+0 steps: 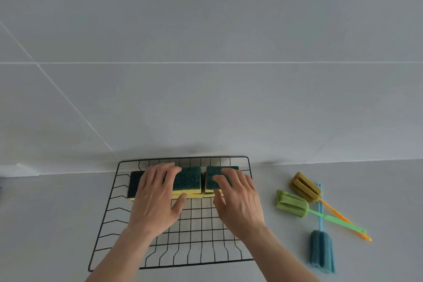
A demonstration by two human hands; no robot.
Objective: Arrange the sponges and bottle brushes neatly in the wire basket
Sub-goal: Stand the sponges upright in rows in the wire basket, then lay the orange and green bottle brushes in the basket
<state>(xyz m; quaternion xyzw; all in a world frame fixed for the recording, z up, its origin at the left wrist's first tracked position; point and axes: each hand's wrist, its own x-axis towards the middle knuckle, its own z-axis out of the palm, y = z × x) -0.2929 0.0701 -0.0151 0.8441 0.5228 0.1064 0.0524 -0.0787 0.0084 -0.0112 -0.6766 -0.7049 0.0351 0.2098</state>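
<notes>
A black wire basket [107, 217] sits on the grey counter against the wall. Yellow sponges with dark green tops lie in a row along its far side: one at the left [135, 182], one in the middle [188, 177], one at the right [214, 170]. My left hand [155, 197] rests flat over the left and middle sponges, fingers spread. My right hand [238, 199] lies with its fingers on the right sponge. Three bottle brushes lie on the counter right of the basket: an orange-handled one [305, 186], a green one [291, 204] and a blue one [321, 250].
The brush handles cross each other to the right of the basket. A pale tiled wall [206, 75] rises directly behind the basket. Something dark shows at the far left edge of the counter [1, 181].
</notes>
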